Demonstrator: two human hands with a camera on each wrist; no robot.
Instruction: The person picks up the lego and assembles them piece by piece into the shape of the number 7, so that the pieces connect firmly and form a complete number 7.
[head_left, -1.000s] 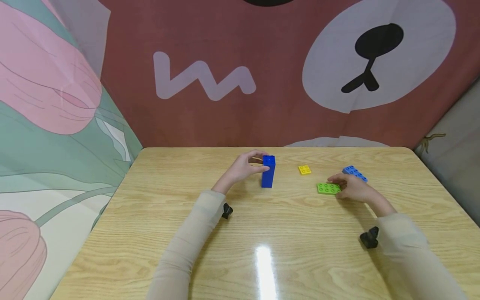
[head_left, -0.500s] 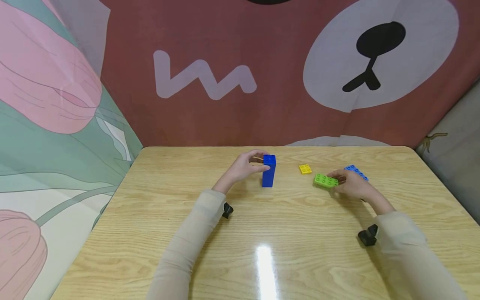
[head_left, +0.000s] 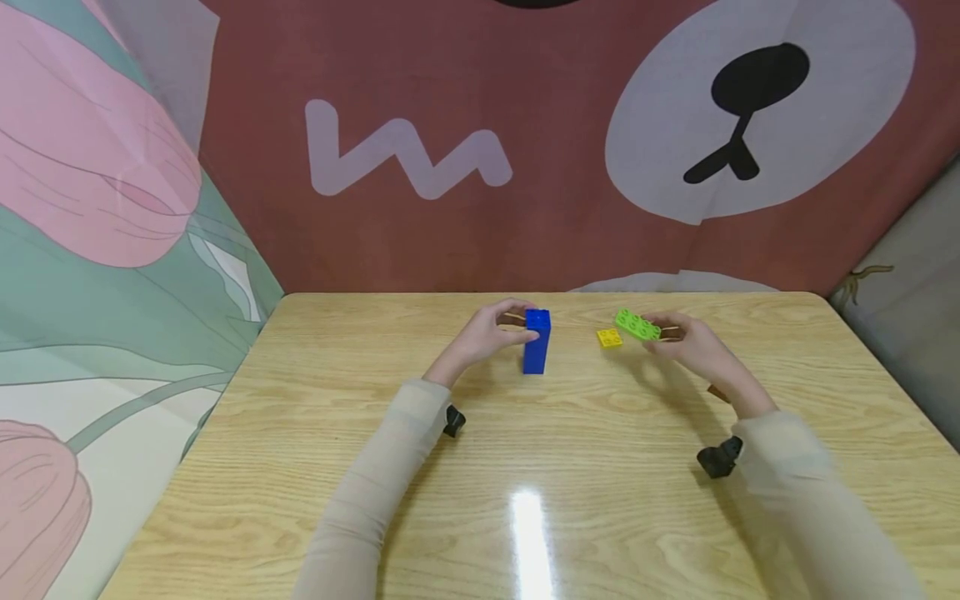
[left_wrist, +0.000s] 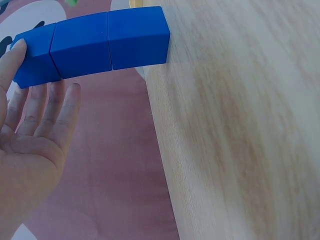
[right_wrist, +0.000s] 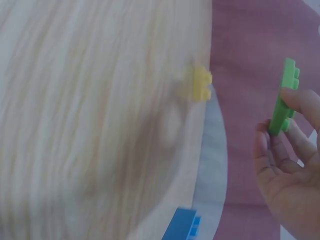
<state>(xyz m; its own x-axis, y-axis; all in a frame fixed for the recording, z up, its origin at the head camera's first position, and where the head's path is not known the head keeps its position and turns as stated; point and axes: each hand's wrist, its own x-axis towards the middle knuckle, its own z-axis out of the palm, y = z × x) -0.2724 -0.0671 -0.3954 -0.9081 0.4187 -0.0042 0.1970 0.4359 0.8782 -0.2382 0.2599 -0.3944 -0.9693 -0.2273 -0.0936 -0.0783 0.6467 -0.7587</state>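
A tower of three dark blue bricks stands upright on the table. My left hand pinches its top brick between thumb and fingers; the seams between the bricks show in the left wrist view. Raised above the table to the right, a flat lime-green building brick with studs is pinched at its right end by my right hand. Just below it in the head view, a small square yellow brick lies studs up on the wood.
A lighter blue brick lies on the table, hidden behind my right hand in the head view. A small brown piece peeks out beside my right wrist. Behind the wooden table hangs a printed cloth.
My right hand has picked up the green brick and carried it up and leftward, past the yellow brick's right side. The left hand and the blue tower have stayed in place.
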